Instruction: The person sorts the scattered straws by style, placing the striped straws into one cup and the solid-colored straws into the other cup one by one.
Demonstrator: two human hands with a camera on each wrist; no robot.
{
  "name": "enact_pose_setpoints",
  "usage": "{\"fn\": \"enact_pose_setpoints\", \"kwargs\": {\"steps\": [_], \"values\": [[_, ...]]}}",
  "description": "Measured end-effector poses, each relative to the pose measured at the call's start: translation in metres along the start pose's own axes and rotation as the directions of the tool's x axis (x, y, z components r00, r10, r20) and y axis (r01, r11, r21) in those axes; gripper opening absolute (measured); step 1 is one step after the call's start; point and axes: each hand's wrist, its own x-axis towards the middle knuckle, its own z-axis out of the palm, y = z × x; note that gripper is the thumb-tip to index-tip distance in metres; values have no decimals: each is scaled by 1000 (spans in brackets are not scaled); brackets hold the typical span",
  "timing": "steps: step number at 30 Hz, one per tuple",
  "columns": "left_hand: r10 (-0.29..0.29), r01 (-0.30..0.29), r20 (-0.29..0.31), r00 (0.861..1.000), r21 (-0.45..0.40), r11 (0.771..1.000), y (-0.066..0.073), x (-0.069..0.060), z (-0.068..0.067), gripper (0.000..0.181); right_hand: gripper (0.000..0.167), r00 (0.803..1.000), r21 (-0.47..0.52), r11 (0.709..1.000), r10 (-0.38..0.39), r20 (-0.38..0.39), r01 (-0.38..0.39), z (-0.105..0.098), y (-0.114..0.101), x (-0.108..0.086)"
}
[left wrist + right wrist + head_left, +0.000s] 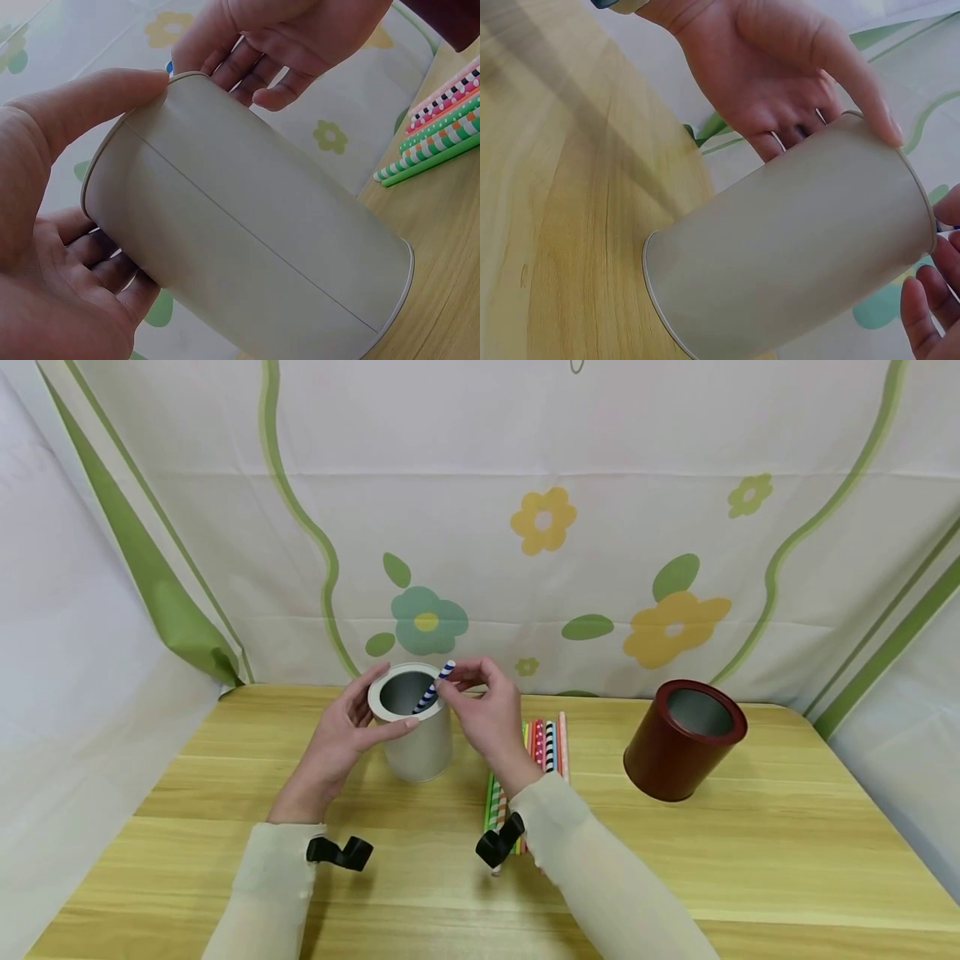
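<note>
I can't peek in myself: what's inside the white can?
A blue striped straw, pinched by the right hand, slants into the white can, whose grey inner wall shows. The near rim hides the straw's lower tip and the can's bottom; anything lying there cannot be seen.

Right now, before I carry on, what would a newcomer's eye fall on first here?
Probably the blue-and-white striped straw, pinched in the right hand and slanting into the open top of the white can, which the left hand holds near its rim. Next, likely the dark red can standing to the right on the wooden table, then the bright patterned straws lying between the two cans.
</note>
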Motion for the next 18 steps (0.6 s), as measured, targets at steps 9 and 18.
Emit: {"fn": "enact_pose_setpoints", "kwargs": {"steps": [9,18], "values": [[-16,16,0,1000,7,1000,0,-1,0,95,22,1000,2,1000,25,7,-25,-3,-3,-4],[-32,32,-9,999,-9,999,1,0,0,94,23,998,45,997,71,3,-71,-26,-5,-16]]}}
